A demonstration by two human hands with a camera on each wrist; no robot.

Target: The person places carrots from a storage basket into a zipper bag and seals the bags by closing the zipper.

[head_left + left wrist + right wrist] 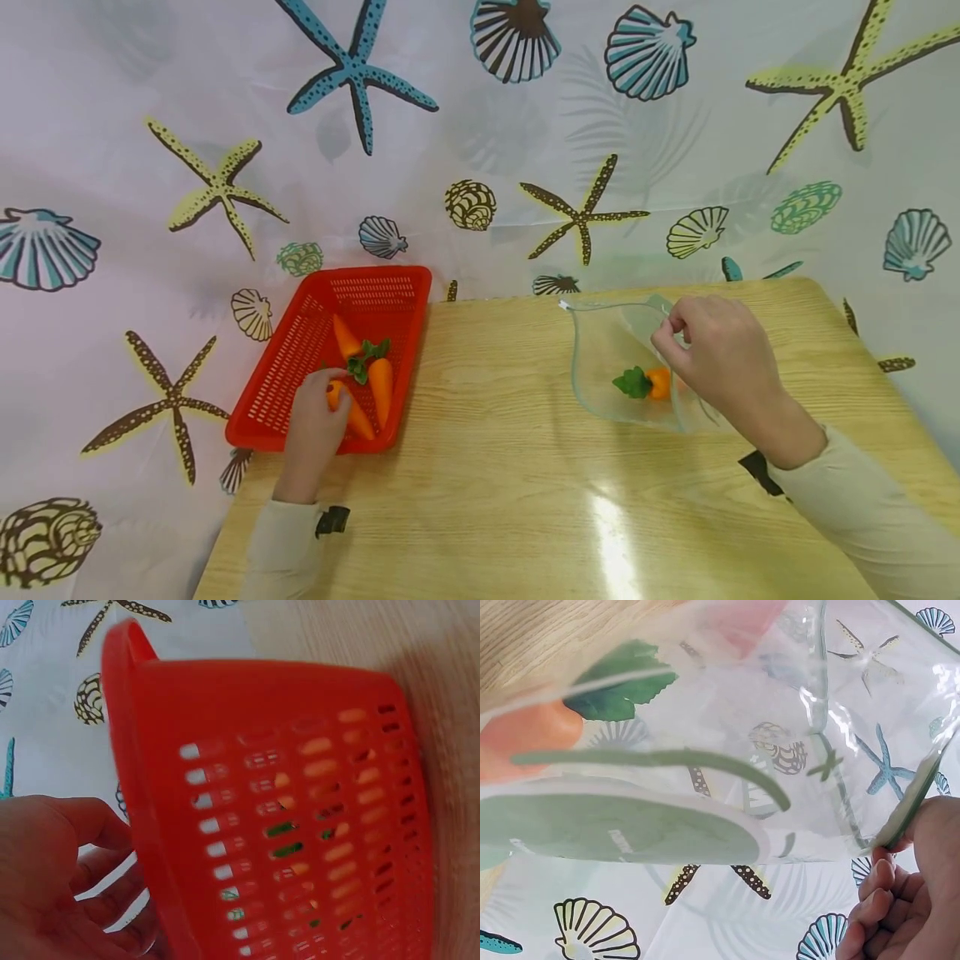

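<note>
My left hand (315, 417) reaches over the near side of a red plastic basket (416, 333), its fingers loosely bent above an orange carrot (360, 418). Two more carrots, one upright (381, 387) and one slanted (345, 337), lie there with green leafy tops. In the left wrist view the basket wall hides the fingertips. My right hand (716, 354) pinches the edge of a clear zip bag (600, 342) with green trim, between thumb and forefinger. Inside the bag is a carrot (658, 383) with a green leaf top, partly hidden by the right hand.
A light wooden table (480, 483) carries the basket at its left and the bag at its right. Behind the table hangs a white cloth (480, 125) printed with starfish and shells.
</note>
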